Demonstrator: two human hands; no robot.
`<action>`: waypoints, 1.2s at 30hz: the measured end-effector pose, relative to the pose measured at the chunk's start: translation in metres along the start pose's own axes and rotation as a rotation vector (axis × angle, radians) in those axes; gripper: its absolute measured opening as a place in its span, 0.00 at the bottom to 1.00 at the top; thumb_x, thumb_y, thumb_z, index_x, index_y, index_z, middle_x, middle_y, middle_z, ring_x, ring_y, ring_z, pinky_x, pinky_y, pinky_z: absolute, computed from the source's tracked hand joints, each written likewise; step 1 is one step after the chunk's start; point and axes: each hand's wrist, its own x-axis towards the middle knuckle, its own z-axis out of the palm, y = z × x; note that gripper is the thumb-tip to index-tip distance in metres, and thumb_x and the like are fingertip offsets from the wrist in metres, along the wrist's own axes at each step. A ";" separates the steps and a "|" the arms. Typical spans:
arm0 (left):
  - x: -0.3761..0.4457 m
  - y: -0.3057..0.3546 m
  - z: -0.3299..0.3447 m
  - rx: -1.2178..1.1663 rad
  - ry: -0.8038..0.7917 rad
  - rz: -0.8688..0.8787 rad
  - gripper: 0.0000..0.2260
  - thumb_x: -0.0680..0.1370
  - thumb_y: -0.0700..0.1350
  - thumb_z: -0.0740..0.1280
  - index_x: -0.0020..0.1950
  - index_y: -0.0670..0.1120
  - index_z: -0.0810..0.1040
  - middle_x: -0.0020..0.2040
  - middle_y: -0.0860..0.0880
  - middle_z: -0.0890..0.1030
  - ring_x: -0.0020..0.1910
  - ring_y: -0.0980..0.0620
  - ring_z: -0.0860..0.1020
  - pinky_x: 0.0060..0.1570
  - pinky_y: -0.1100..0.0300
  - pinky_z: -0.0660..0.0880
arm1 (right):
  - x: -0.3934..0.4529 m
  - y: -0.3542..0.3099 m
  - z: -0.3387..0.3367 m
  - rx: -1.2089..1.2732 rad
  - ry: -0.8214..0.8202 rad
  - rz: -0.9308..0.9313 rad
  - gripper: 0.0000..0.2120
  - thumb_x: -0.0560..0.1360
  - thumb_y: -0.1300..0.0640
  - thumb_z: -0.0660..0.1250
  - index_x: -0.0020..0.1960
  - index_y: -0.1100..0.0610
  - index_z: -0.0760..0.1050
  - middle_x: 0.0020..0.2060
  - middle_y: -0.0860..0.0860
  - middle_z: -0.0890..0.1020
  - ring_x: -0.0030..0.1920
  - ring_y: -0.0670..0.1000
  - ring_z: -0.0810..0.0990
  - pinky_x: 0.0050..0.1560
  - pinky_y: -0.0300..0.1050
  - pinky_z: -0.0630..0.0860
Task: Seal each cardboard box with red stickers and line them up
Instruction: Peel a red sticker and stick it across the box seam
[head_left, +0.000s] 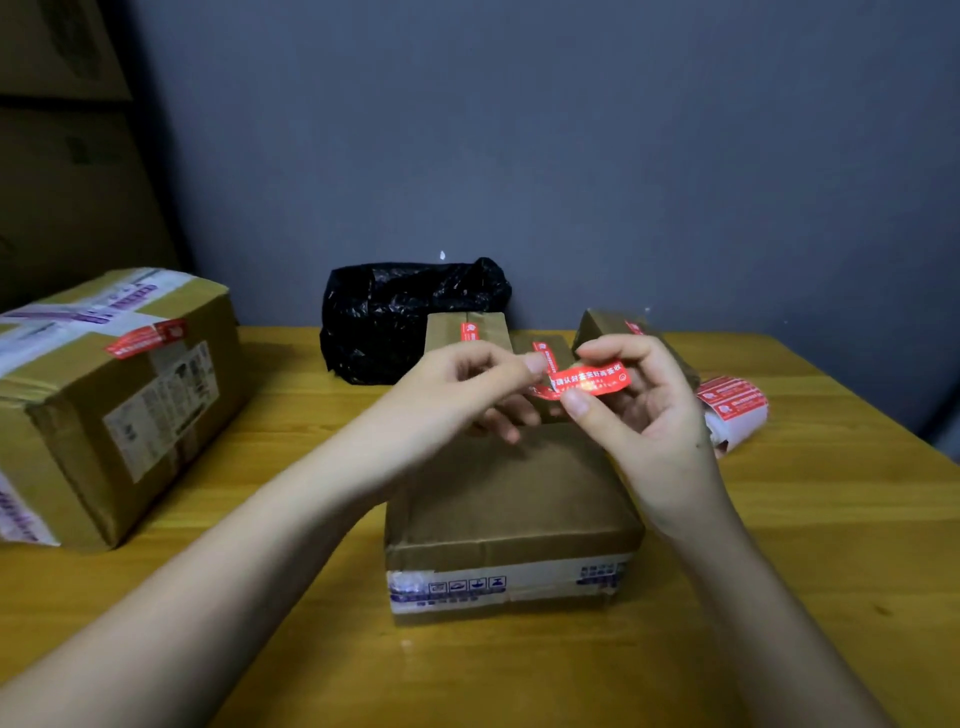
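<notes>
Above the middle of the wooden table (779, 545), both hands hold 1 red sticker (589, 381) in the air, its long axis running left to right and tipped slightly up toward the right. The right hand (644, 410) pinches it between thumb and fingers near its middle and right end, and the left hand (470, 384) pinches the left end, apparently peeling the backing, though that detail is too small to be sure. Directly below and a little nearer the person sits the unsealed cardboard box (511, 504), its brown top bare of any red; the sticker hangs over its far edge, so the coming move looks like a short drop down and toward the body. Either hand is equally near. Behind stand 3 small boxes already stickered (467, 332), beside a black plastic bag (405, 317). A large sealed box (104, 395) lies at the left, and the sticker roll (735, 405) rests at the right.
</notes>
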 end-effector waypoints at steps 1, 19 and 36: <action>0.002 0.000 -0.002 -0.028 -0.006 -0.011 0.09 0.77 0.41 0.66 0.53 0.38 0.79 0.37 0.47 0.82 0.32 0.58 0.80 0.36 0.68 0.77 | 0.001 -0.001 0.000 -0.022 -0.006 -0.011 0.13 0.71 0.63 0.69 0.53 0.53 0.73 0.44 0.41 0.81 0.47 0.42 0.80 0.49 0.36 0.75; 0.045 0.003 -0.031 -0.096 0.167 -0.011 0.06 0.75 0.37 0.69 0.50 0.46 0.80 0.32 0.54 0.81 0.33 0.60 0.79 0.45 0.60 0.79 | 0.077 0.005 0.002 0.099 -0.194 0.211 0.04 0.71 0.58 0.65 0.45 0.52 0.74 0.49 0.47 0.80 0.48 0.46 0.77 0.43 0.37 0.73; 0.087 0.001 -0.044 -0.037 0.344 0.147 0.05 0.75 0.39 0.70 0.48 0.49 0.78 0.40 0.51 0.81 0.38 0.60 0.79 0.37 0.70 0.75 | 0.125 0.027 0.043 -0.406 0.087 0.308 0.18 0.78 0.47 0.59 0.39 0.57 0.79 0.43 0.58 0.83 0.46 0.56 0.80 0.52 0.52 0.74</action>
